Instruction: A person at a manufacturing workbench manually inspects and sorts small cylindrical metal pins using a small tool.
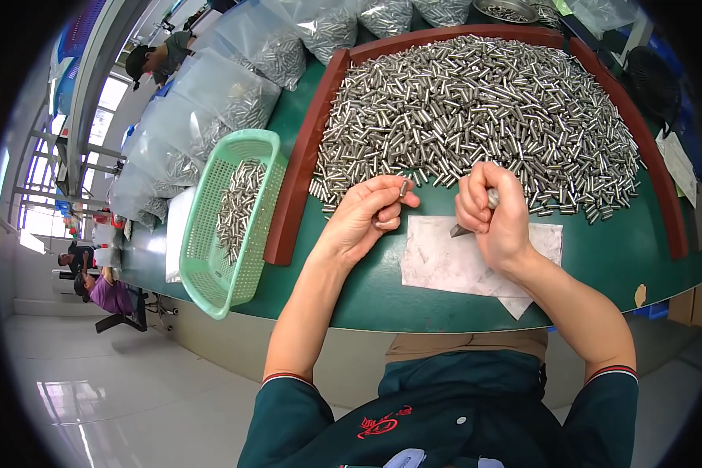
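Observation:
My left hand pinches a small metal pin between thumb and forefinger, just in front of a large heap of shiny metal pins. The other fingers curl in toward the palm. To its right, my right hand is closed in a fist around a hand tool. The tool's dark, flat tip pokes out below the fingers, and a pale rounded end shows by the thumb. Its middle is hidden in the fist. Under this hand lies a smudged white paper sheet on the green table.
A reddish-brown frame borders the heap on three sides. At left, a light green plastic basket holds more pins. Clear bags of pins line the table's far left. A black fan stands at right. Other people are in the background.

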Demonstrator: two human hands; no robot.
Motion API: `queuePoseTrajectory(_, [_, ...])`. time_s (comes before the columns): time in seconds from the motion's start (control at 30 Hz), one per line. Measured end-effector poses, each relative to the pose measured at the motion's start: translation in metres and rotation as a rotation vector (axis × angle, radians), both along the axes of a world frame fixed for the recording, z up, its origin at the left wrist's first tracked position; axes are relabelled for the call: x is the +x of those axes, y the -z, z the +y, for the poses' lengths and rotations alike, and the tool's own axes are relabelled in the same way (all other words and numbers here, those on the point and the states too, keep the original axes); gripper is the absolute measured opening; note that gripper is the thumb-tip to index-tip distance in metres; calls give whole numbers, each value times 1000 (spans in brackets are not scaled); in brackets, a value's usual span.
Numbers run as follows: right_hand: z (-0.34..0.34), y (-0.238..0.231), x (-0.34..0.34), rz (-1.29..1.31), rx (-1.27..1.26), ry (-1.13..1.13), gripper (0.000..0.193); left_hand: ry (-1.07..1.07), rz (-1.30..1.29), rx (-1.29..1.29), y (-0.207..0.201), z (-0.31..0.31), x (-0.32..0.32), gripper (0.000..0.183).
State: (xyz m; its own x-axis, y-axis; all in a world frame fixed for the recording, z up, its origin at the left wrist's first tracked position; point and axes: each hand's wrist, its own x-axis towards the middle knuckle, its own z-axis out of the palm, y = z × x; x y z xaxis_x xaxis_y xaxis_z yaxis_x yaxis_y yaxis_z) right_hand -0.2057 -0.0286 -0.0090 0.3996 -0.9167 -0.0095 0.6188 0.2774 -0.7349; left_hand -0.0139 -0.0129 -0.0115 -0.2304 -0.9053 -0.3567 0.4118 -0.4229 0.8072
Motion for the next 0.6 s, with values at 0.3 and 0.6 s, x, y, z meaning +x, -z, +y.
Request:
queuePoseTrajectory(0.3, [1, 1, -1, -2, 1, 7, 30, 23, -88, -45, -4, 4, -5, 14])
queuePoseTrajectory(0.6, [2, 5, -1, -90, -5, 66, 29, 239, -1144, -645, -2, 27, -37, 12])
